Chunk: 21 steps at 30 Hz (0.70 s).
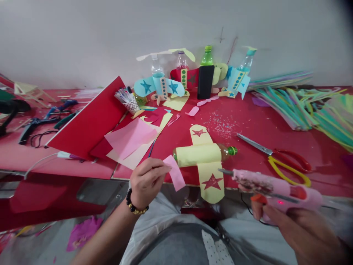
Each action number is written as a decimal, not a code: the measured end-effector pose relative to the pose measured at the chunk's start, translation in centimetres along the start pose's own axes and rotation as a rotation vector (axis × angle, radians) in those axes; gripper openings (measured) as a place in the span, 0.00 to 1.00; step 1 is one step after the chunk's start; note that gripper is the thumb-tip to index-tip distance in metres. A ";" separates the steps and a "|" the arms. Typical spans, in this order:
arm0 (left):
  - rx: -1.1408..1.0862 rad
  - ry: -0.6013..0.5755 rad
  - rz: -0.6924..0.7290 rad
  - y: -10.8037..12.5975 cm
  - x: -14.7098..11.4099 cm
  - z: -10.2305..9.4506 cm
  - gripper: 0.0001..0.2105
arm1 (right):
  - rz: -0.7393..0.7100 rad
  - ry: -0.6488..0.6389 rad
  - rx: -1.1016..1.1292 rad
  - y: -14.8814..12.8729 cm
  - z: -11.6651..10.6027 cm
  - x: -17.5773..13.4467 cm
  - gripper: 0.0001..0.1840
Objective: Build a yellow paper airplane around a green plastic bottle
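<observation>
Pinched between the fingers of my left hand (150, 180) is a pink paper strip (176, 176), hanging just over the table's front edge. My right hand (298, 228) grips a pink hot glue gun (270, 187) with a red light glowing on its side; the nozzle points left. Between the two hands lies a plastic bottle (226, 151) with a green cap, wrapped in a yellow paper sleeve (198, 154). Yellow paper wings with red stars (212, 183) reach out from both its sides, the near one jutting past the table edge.
Scissors (271, 152) lie open right of the bottle. Behind stand decorated bottle planes (158, 84) and a black phone (206, 81). Pink paper sheets (131, 136), a leaning red board (91, 117) and a pen cup (131, 105) are at left. Coloured strips (292, 106) are heaped at right.
</observation>
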<state>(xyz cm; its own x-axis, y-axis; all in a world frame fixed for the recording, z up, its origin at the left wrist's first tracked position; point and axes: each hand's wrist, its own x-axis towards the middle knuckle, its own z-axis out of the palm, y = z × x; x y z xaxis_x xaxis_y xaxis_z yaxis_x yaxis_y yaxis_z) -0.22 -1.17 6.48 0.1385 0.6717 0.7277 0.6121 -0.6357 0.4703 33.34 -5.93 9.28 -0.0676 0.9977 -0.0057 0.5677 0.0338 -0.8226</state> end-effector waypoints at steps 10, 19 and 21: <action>0.192 -0.263 -0.094 -4.8 -6.6 -2.4 0.13 | -0.056 -0.308 0.097 -3.0 6.3 0.8 0.15; 0.154 -0.241 -0.072 -4.8 -8.0 -2.7 0.16 | -0.251 -0.314 -0.214 -9.0 12.1 5.2 0.15; 0.151 -0.215 -0.067 -4.9 -8.2 -2.3 0.16 | -0.277 -0.316 -0.260 -9.4 12.9 5.9 0.14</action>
<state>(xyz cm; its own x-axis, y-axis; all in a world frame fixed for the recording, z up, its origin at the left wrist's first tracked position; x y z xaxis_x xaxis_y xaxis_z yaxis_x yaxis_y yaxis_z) -6.17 -4.47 -0.60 0.2455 0.7861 0.5673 0.7325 -0.5337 0.4226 17.05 -1.15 9.68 -0.4681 0.8836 -0.0123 0.6764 0.3493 -0.6485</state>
